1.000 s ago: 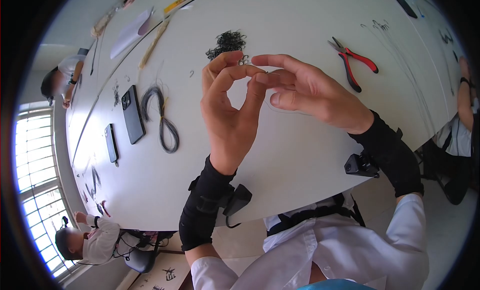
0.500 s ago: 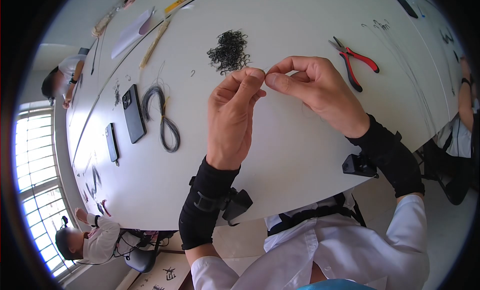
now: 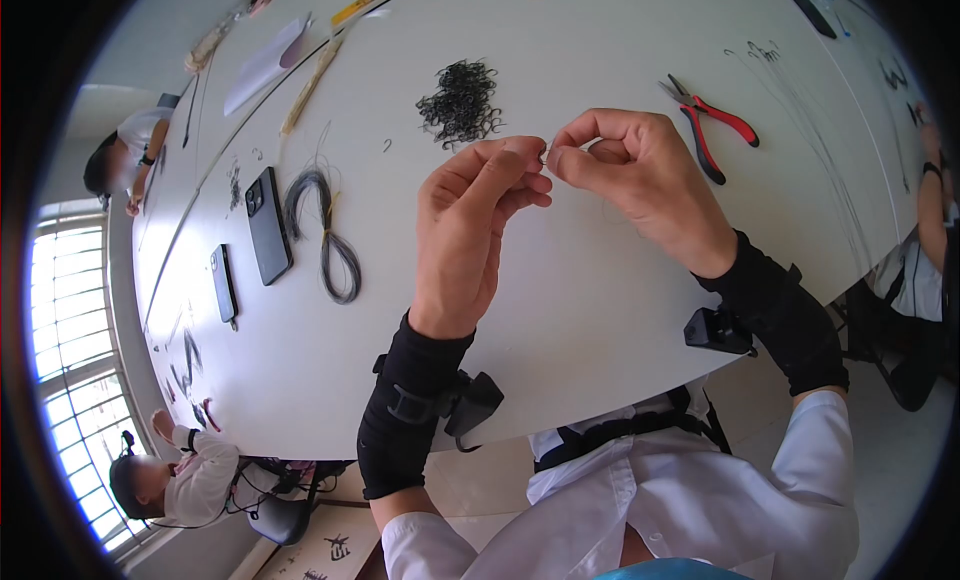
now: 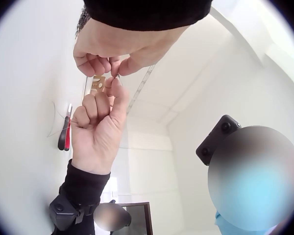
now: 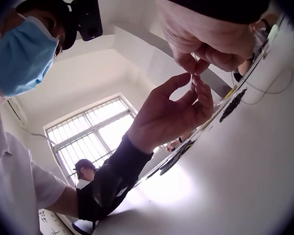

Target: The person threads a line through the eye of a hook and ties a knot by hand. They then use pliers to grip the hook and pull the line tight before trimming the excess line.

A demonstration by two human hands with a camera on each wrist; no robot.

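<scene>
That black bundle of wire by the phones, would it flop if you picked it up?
Probably yes. The wire bundle lies in long, thin, drooping loops on the white table, so it likely sags. A tie pinches its middle, so the strands should stay together. It looks light for its length.

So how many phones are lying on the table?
2: a larger dark phone beside the wire bundle, and a smaller phone nearer the window. Others may lie beyond view.

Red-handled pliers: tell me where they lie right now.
In the head view the red-handled pliers lie on the white table, right of the right hand, untouched.
</scene>
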